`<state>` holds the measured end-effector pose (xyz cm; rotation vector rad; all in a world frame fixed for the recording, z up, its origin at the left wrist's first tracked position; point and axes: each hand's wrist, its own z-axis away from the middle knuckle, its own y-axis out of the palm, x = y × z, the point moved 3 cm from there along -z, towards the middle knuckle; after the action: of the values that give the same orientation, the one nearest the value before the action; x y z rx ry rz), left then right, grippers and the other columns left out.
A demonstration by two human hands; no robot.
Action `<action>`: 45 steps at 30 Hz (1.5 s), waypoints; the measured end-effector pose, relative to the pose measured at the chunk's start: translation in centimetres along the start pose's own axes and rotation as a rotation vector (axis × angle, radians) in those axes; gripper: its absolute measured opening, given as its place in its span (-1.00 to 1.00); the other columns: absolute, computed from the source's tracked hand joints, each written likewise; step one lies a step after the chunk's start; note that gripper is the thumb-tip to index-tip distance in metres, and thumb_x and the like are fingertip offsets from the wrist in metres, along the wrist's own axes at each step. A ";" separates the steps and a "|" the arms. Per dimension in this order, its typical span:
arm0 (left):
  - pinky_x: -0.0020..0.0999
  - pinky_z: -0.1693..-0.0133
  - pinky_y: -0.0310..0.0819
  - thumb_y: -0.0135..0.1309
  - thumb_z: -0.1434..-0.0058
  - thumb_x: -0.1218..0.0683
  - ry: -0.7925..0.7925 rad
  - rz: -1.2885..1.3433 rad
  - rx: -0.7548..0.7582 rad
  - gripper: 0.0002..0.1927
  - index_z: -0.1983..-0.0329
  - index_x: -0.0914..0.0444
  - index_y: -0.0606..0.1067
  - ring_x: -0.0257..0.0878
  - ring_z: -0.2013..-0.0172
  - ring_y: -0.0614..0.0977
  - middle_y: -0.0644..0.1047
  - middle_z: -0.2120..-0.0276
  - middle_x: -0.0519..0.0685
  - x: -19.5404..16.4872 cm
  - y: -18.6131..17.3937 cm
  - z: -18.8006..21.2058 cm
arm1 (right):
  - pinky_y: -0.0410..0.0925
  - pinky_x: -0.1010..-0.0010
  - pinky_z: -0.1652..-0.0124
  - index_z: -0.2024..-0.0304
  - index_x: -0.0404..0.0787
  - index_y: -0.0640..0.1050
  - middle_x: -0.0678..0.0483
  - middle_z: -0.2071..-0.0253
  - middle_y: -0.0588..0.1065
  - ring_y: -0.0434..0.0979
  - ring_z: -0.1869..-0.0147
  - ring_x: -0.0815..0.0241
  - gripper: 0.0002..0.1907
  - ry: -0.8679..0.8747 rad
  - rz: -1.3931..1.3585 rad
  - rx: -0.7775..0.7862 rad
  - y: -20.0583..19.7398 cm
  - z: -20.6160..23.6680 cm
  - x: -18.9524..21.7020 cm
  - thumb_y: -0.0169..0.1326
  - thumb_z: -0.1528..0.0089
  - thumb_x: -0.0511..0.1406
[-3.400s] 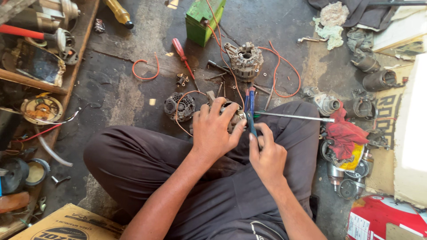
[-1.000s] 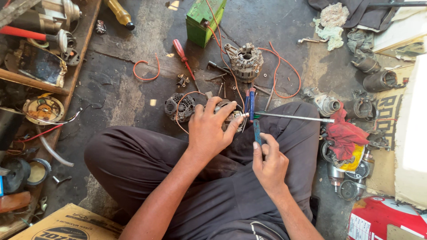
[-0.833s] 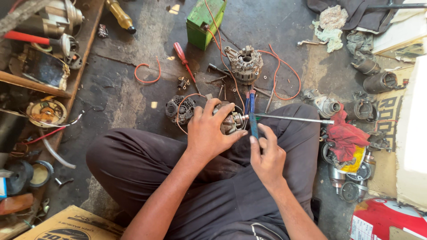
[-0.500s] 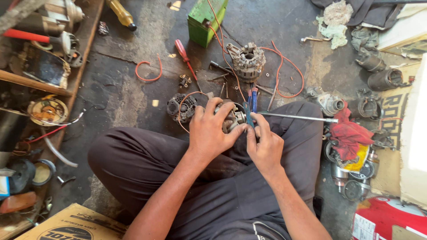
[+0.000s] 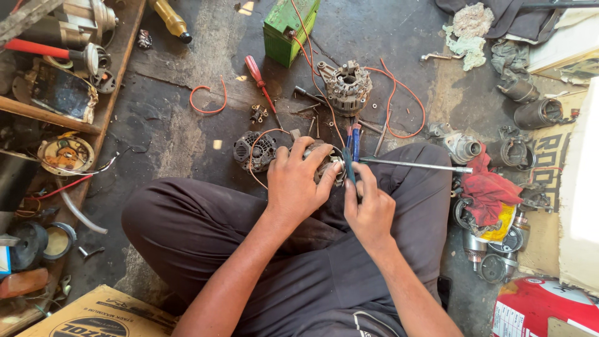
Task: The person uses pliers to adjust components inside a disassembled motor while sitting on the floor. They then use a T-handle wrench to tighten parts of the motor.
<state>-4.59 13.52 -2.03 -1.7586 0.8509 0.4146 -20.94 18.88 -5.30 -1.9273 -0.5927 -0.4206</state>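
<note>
Metal alternator part [image 5: 326, 167] gripped over the person's crossed legs, above the dark floor [image 5: 175, 118].
Left hand [image 5: 301, 181] has its fingers clenched around the part, holding it at the lap's front edge. Right hand [image 5: 369, 206] grasps blue-handled pliers [image 5: 351, 153], the tool touching the part. Another alternator housing [image 5: 346, 87] with orange wires, a red screwdriver [image 5: 259, 78] and a green battery [image 5: 288, 25] lie on the floor beyond.

A single head-worn view looks almost straight down, close over the seated person's crossed legs [image 5: 299, 249] and the two hands at centre, taking in the oily floor [image 5: 168, 125] farther out and a shelf [image 5: 56, 112] at left.
</note>
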 end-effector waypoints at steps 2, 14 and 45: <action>-0.05 0.25 0.48 0.23 -0.20 -0.12 0.000 -0.004 -0.004 -0.67 0.03 0.08 0.62 0.02 0.19 0.55 0.53 0.02 -0.05 0.1 0.1 0.0 | 0.26 0.31 0.49 -0.17 -0.24 0.43 0.11 0.63 0.31 0.38 0.61 0.15 -0.61 0.021 0.003 0.021 -0.4 0.9 0.0 0.16 -0.30 -0.42; -0.05 0.21 0.49 0.33 -0.06 -0.18 -0.018 0.032 0.024 -0.53 0.01 0.08 0.61 0.02 0.15 0.55 0.52 0.02 -0.06 0.0 -0.4 -0.2 | 0.22 0.49 0.50 -0.22 -0.30 0.40 0.16 0.61 0.34 0.26 0.58 0.40 -0.63 0.136 -0.242 -0.035 -0.7 0.3 -0.4 0.11 -0.37 -0.38; -0.06 0.21 0.50 0.35 -0.05 -0.20 -0.027 0.018 0.022 -0.53 0.00 0.04 0.62 0.03 0.16 0.55 0.51 -0.01 -0.07 0.2 0.5 0.3 | 0.20 0.29 0.54 -0.18 -0.20 0.50 0.08 0.68 0.25 0.28 0.67 0.15 -0.63 0.103 0.041 0.040 -1.1 -0.6 0.0 0.15 -0.31 -0.38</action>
<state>-4.79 13.66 -2.56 -1.7227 0.8499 0.4390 -21.63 18.72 -4.25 -1.8643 -0.4908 -0.4750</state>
